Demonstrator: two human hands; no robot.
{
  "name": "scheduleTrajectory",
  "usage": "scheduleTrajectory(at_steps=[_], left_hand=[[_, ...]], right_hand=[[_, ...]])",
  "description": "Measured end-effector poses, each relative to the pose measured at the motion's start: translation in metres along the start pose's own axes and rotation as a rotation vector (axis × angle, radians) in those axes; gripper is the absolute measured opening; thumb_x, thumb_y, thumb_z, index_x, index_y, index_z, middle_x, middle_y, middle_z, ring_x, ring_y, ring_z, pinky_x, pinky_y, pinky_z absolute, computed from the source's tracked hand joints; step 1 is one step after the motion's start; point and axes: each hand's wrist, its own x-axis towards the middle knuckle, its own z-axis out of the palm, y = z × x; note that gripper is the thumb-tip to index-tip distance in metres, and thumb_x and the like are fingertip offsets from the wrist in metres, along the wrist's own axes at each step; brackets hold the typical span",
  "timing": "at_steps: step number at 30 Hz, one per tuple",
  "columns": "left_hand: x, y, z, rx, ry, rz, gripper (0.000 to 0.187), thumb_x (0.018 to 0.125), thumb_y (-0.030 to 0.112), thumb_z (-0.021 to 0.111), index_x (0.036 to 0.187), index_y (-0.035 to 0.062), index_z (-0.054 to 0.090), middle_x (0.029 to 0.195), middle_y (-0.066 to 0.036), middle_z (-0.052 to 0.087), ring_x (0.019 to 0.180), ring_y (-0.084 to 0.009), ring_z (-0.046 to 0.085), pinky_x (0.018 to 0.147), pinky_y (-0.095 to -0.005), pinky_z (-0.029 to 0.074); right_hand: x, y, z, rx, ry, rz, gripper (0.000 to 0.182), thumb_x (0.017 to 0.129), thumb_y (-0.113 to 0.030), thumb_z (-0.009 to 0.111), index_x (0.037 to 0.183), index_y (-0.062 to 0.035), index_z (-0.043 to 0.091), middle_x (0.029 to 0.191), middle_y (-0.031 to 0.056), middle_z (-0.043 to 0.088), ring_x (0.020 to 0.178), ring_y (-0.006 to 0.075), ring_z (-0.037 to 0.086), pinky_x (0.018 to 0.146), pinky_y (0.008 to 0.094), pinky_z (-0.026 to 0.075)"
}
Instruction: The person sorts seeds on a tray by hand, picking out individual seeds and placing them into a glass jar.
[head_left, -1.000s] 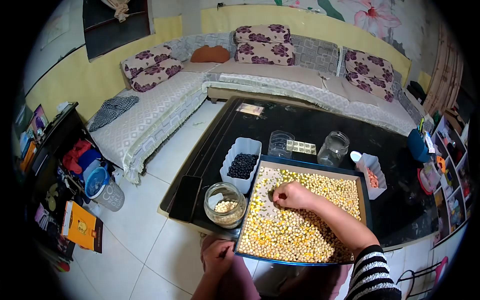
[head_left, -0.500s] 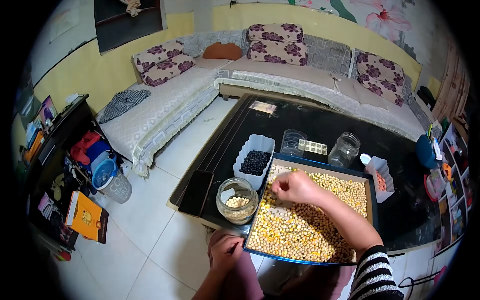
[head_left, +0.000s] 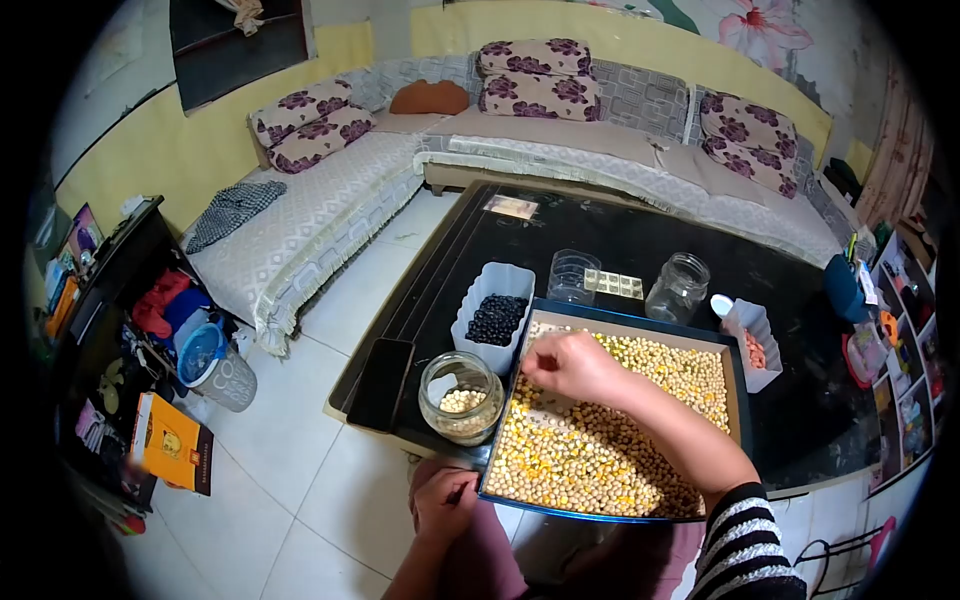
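My right hand [head_left: 572,366] is over the left part of a shallow blue-edged box [head_left: 737,385], its fingers pinched together. Whatever they hold, if anything, is hidden. A layer of pale round beans mixed with yellow corn kernels [head_left: 590,455] covers much of the box floor; bare cardboard shows at upper left. My left hand [head_left: 446,505] rests on my leg by the box's near left corner, fingers curled, their contents not visible. Left of the box stands a glass jar [head_left: 460,398] with some pale beans inside. Behind it, a translucent tub [head_left: 493,305] holds black beans.
A dark phone [head_left: 381,385] lies at the black table's [head_left: 440,265] left edge. Beyond the box are a clear container [head_left: 574,277], a segmented pale tray [head_left: 613,284] and a glass jar [head_left: 679,288]. A tub with reddish pieces [head_left: 752,347] stands right. A sofa [head_left: 560,150] lines the back.
The whole view has shifted slightly. My right hand stays over the box's left part, turned a little so its fingertips show less. My left hand stays near the corner.
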Motion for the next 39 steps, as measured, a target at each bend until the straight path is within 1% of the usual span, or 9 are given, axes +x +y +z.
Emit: scheduleTrajectory(at_steps=[4, 6, 15, 21, 29, 32, 35, 38, 39], left_hand=[[0.002, 0.004, 0.0, -0.019, -0.01, -0.008, 0.011, 0.069, -0.001, 0.063, 0.08, 0.0006, 0.063, 0.074, -0.009, 0.062, 0.066, -0.0185, 0.06, 0.061, -0.0262, 0.047], [0.003, 0.002, 0.001, -0.013, 0.018, 0.097, 0.011, 0.07, -0.004, 0.061, 0.079, 0.0002, 0.062, 0.073, -0.004, 0.059, 0.055, -0.0055, 0.049, 0.049, -0.0183, 0.039], [0.003, 0.001, -0.001, -0.024, -0.004, 0.107, 0.01, 0.072, -0.003, 0.06, 0.081, -0.0003, 0.061, 0.074, -0.004, 0.059, 0.058, -0.0068, 0.051, 0.052, -0.0187, 0.04], [0.0, -0.002, 0.0, -0.045, -0.011, 0.047, 0.01, 0.071, -0.002, 0.061, 0.081, -0.0003, 0.062, 0.073, -0.005, 0.059, 0.059, -0.0084, 0.051, 0.053, -0.0199, 0.04], [0.003, 0.001, 0.0, -0.026, -0.001, 0.116, 0.011, 0.071, -0.003, 0.06, 0.081, -0.0007, 0.062, 0.074, -0.004, 0.059, 0.057, -0.0066, 0.049, 0.052, -0.019, 0.04], [-0.001, -0.002, -0.001, -0.078, -0.009, 0.029, 0.011, 0.071, -0.002, 0.061, 0.082, -0.0001, 0.062, 0.075, -0.006, 0.06, 0.061, -0.0104, 0.053, 0.056, -0.0213, 0.043], [0.0, 0.0, -0.001, -0.081, -0.01, -0.022, 0.011, 0.071, -0.001, 0.062, 0.082, 0.0006, 0.063, 0.076, -0.008, 0.061, 0.065, -0.0145, 0.057, 0.059, -0.0236, 0.045], [0.0, -0.001, 0.0, -0.059, -0.003, 0.004, 0.011, 0.071, -0.001, 0.062, 0.082, 0.0006, 0.063, 0.076, -0.008, 0.061, 0.065, -0.0144, 0.058, 0.059, -0.0233, 0.045], [0.001, -0.002, 0.0, -0.054, 0.007, 0.041, 0.011, 0.071, -0.001, 0.063, 0.082, 0.0006, 0.063, 0.076, -0.008, 0.061, 0.064, -0.0142, 0.058, 0.059, -0.0231, 0.045]], right_hand=[[-0.032, 0.033, 0.014, -0.081, -0.23, 0.086, 0.011, 0.07, -0.009, 0.066, 0.08, -0.006, 0.063, 0.075, 0.0079, 0.063, 0.065, 0.0195, 0.061, 0.063, 0.0298, 0.05], [-0.039, 0.042, 0.022, -0.154, -0.331, 0.172, 0.012, 0.068, -0.011, 0.067, 0.079, -0.0061, 0.063, 0.075, 0.0088, 0.063, 0.065, 0.0223, 0.061, 0.063, 0.0317, 0.049], [-0.041, 0.042, 0.035, -0.212, -0.379, 0.096, 0.007, 0.065, -0.006, 0.061, 0.071, -0.0057, 0.057, 0.071, 0.012, 0.059, 0.068, 0.026, 0.059, 0.065, 0.0351, 0.048], [-0.044, 0.032, 0.029, -0.055, -0.385, 0.096, 0.008, 0.066, -0.006, 0.06, 0.073, -0.0038, 0.057, 0.073, 0.0123, 0.06, 0.069, 0.0258, 0.059, 0.066, 0.0351, 0.049], [-0.041, 0.032, 0.036, -0.181, -0.446, 0.06, 0.01, 0.068, -0.007, 0.058, 0.077, -0.0031, 0.058, 0.078, 0.0129, 0.061, 0.07, 0.0269, 0.06, 0.067, 0.0359, 0.049], [-0.038, 0.027, 0.034, -0.248, -0.424, 0.001, 0.006, 0.068, -0.007, 0.057, 0.072, -0.0033, 0.058, 0.074, 0.0129, 0.061, 0.066, 0.0262, 0.06, 0.064, 0.0354, 0.049], [-0.022, 0.021, 0.017, 0.003, -0.147, -0.062, 0.006, 0.067, -0.008, 0.057, 0.064, -0.0036, 0.057, 0.06, 0.0107, 0.057, 0.055, 0.0225, 0.058, 0.057, 0.0332, 0.049], [0.002, -0.014, -0.004, 0.079, -0.046, -0.032, 0.007, 0.067, -0.009, 0.058, 0.067, -0.0032, 0.056, 0.062, 0.0104, 0.057, 0.056, 0.0229, 0.058, 0.057, 0.0332, 0.048], [0.011, -0.025, -0.006, 0.06, 0.011, -0.101, 0.005, 0.069, -0.008, 0.059, 0.069, -0.0038, 0.058, 0.064, 0.008, 0.059, 0.056, 0.0186, 0.058, 0.055, 0.0297, 0.048]])
